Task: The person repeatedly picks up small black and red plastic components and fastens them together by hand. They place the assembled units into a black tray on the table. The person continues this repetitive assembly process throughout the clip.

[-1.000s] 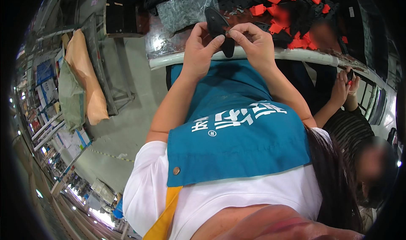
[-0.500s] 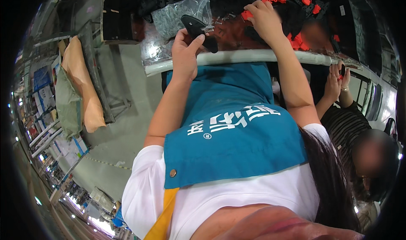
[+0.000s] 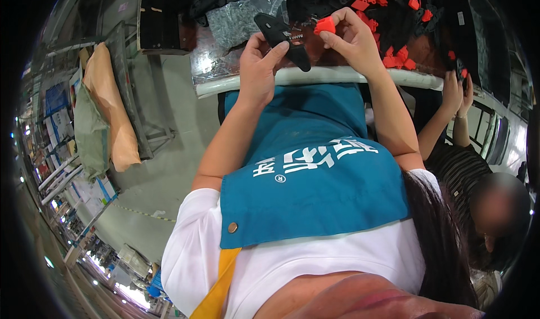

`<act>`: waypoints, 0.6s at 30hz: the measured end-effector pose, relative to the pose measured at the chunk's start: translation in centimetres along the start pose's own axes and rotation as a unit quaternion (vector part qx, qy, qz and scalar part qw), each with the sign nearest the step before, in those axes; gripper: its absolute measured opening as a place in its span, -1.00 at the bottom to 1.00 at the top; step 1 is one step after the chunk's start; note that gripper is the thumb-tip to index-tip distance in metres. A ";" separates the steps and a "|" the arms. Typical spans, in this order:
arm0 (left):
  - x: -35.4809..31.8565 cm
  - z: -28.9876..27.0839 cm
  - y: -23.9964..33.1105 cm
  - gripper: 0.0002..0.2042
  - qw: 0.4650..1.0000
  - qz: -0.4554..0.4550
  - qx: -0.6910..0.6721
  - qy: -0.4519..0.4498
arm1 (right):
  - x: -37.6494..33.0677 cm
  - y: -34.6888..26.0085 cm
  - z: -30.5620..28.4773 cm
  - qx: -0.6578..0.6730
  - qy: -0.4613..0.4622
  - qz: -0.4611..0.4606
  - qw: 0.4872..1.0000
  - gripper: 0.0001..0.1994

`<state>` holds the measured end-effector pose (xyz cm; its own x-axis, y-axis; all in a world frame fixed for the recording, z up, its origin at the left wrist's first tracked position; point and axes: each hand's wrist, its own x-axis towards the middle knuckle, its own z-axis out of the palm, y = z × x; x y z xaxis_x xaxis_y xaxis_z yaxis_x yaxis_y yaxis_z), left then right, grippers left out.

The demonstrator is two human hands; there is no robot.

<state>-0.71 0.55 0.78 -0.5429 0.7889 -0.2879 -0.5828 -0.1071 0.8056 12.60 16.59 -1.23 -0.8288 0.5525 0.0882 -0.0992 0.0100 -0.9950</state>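
My left hand (image 3: 260,66) grips a flat black plastic part (image 3: 279,37) with a small metal spring on it, held above the table's pale front edge (image 3: 315,76). My right hand (image 3: 353,38) pinches a small red plastic piece (image 3: 324,25) right next to the black part's upper end. Both hands are over the near edge of the worktable. More red pieces (image 3: 394,55) lie scattered on the table to the right of my hands, among black parts.
A clear plastic bag of small dark parts (image 3: 239,18) lies behind my left hand. A co-worker's hands (image 3: 457,88) work at the table to my right. Tan and green sacks (image 3: 109,111) hang on a metal rack at left, above grey floor.
My right hand reached out to the red pieces, then came back with one to the black part. My left hand kept hold of the black part, tilting it.
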 end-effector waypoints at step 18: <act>0.0 -0.4 -0.1 -0.80 1.000 0.001 0.008 0.012 | -1.8 1.1 1.7 0.106 -0.039 0.032 0.993 -0.83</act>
<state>-0.87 0.31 0.55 -0.5591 0.7738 -0.2977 -0.5711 -0.0991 0.8149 13.04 14.18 -2.41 -0.8767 0.4796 0.0375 -0.1523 -0.2026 -0.9673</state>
